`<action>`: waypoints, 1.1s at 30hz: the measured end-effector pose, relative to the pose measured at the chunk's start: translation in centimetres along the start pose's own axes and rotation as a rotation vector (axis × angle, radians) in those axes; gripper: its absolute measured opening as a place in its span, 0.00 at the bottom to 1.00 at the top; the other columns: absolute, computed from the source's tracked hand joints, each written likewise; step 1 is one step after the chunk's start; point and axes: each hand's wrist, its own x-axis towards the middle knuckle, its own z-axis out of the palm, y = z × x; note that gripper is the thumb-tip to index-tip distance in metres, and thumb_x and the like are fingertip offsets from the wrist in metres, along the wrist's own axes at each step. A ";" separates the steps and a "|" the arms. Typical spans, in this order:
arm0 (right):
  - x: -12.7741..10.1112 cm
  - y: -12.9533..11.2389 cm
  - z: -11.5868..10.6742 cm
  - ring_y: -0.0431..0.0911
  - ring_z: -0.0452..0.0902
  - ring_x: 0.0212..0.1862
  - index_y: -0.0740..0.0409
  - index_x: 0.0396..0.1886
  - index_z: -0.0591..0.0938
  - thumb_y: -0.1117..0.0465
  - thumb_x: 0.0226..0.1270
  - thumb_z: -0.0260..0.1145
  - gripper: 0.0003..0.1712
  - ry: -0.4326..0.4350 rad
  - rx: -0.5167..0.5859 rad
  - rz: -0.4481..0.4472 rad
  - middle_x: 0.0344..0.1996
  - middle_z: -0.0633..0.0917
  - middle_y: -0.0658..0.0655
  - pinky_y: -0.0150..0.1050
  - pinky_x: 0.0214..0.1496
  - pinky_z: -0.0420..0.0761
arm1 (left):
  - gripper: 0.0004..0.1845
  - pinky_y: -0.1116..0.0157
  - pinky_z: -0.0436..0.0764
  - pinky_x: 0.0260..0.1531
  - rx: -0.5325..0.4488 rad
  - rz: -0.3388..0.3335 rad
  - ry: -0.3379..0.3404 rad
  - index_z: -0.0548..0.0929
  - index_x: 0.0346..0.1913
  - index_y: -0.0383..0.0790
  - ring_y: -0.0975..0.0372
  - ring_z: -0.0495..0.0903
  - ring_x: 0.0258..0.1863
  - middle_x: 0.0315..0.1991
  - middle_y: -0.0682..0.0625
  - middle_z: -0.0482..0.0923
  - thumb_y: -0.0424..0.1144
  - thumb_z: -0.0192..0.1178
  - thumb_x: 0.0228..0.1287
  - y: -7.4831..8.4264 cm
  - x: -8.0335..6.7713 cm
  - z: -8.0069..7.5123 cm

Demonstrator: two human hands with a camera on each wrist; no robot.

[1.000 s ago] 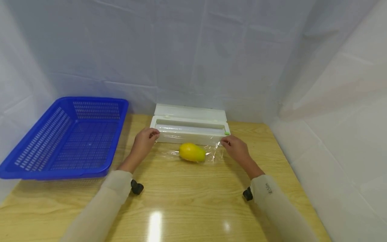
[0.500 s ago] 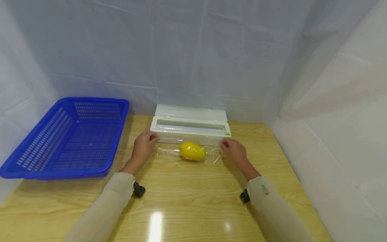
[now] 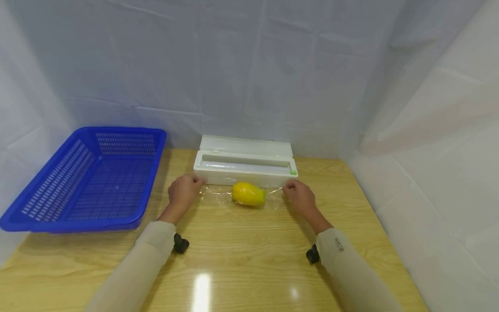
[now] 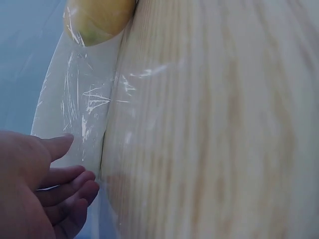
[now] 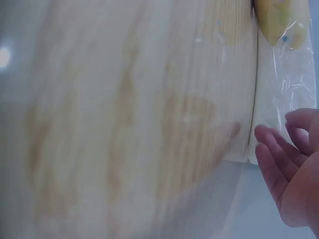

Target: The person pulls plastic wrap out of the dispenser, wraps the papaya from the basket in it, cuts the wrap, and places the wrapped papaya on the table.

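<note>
Both hands, left [image 3: 183, 193] and right [image 3: 299, 195], pinch the thin, clingy film [image 3: 218, 193] by its ends over the mango [image 3: 248, 193]; it looks light and easily torn.

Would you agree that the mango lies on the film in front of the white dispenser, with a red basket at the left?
Not quite: the basket is blue, not red, as the head view shows. The mango does lie on the film in front of the white dispenser.

Hidden / cut off
Mango [image 4: 99, 17] cropped at 12 o'clock edge in both wrist views; right hand [image 5: 294, 174] cut at 4 o'clock; film grip on cling film [image 3: 218, 193] unclear, right wrist view blurred.
</note>
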 end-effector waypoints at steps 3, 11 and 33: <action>0.1 0.1 0.2 0.47 0.80 0.35 0.53 0.39 0.84 0.52 0.72 0.63 0.11 0.008 0.070 0.024 0.32 0.87 0.54 0.39 0.35 0.74 | 0.19 0.51 0.75 0.36 0.014 -0.022 -0.040 0.90 0.38 0.46 0.48 0.84 0.39 0.38 0.45 0.88 0.57 0.60 0.70 0.0 0.0 0.1; 0.2 0.0 0.7 0.41 0.82 0.31 0.64 0.46 0.82 0.63 0.68 0.65 0.11 0.030 0.329 0.047 0.40 0.88 0.63 0.30 0.33 0.81 | 0.15 0.46 0.75 0.42 -0.078 -0.039 -0.086 0.89 0.45 0.50 0.49 0.84 0.43 0.44 0.48 0.89 0.55 0.59 0.71 -0.5 0.2 0.3; 0.1 0.7 0.6 0.47 0.80 0.35 0.66 0.46 0.82 0.66 0.73 0.64 0.07 -0.042 0.468 0.032 0.37 0.85 0.63 0.34 0.37 0.82 | 0.14 0.70 0.73 0.22 -0.563 -0.007 -0.306 0.85 0.47 0.26 0.65 0.70 0.22 0.22 0.50 0.74 0.37 0.61 0.73 -2.1 1.2 -0.5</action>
